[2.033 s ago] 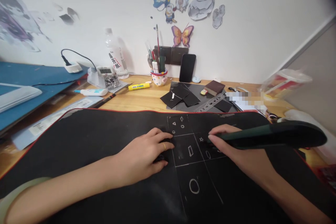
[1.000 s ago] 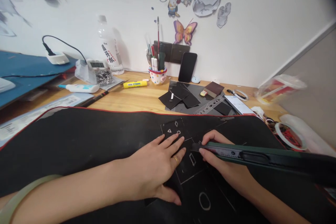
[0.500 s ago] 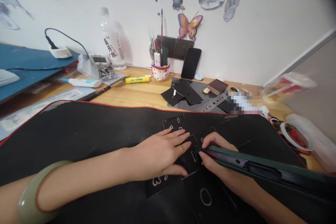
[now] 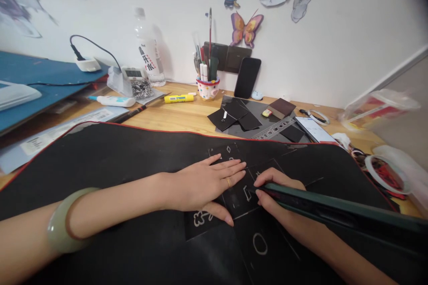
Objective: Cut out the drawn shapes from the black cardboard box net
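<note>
Black sheets with light outline drawings lie on a black mat [image 4: 127, 164] with a red edge. My left hand [image 4: 207, 185] lies flat on them, fingers spread, a ring on one finger and a green bangle on the wrist. Beside it, my right hand [image 4: 281, 191] is pinched at the tip of a long dark green object [image 4: 321, 205], which runs off to the right edge. That tip is close to a small angular outline [image 4: 247, 193]. Below lies a drawn circle [image 4: 260, 244]. Partly under my left hand is a drawn flower shape [image 4: 199, 218].
Behind the mat stand a pen cup [image 4: 207, 88], a phone [image 4: 247, 78], a bottle [image 4: 150, 58] and a yellow glue stick [image 4: 179, 98]. Loose black papers [image 4: 236, 116] and a stencil ruler [image 4: 274, 129] lie at the back. A white ring-shaped roll [image 4: 386, 173] sits right.
The view has shifted slightly. My left hand has moved a little up and left over the sheets, showing more of the flower shape. The angular outline beside my right hand looks different.
</note>
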